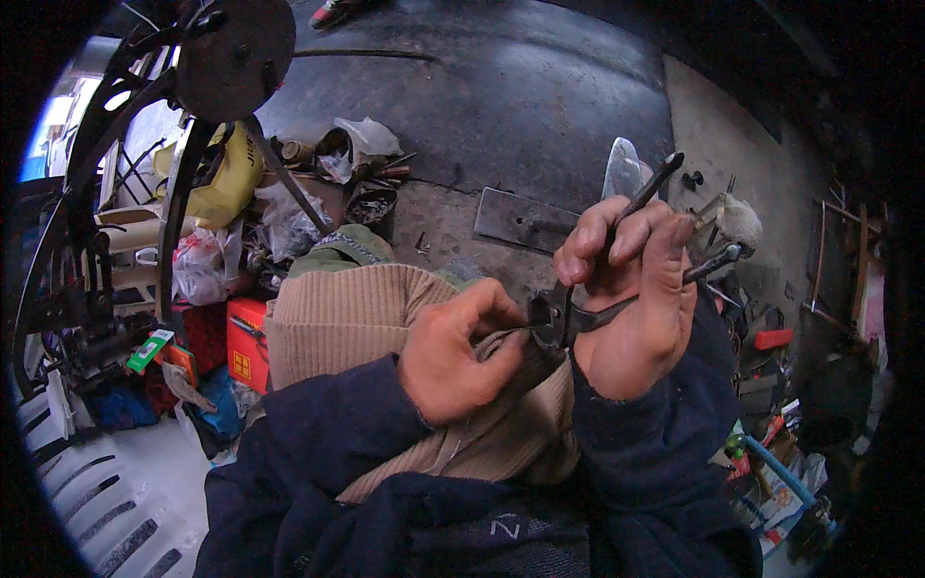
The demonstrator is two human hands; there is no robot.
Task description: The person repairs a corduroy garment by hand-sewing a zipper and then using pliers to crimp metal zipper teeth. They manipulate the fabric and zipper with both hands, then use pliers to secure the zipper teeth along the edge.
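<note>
The right hand [631, 308] squeezed dark pincers [578, 313] whose jaws bit a small piece pinched in the left hand [453, 356], apparently mid-cut, needing firmer pressure next.

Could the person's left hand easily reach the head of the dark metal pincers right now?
Probably yes: the left hand pinches something small right beside the head of the dark metal pincers, nothing between them.

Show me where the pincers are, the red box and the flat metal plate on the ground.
pincers [557, 318], head view, on the dark jaws.
red box [246, 342], head view, on its top face.
metal plate [520, 218], head view, on its flat middle.
</note>
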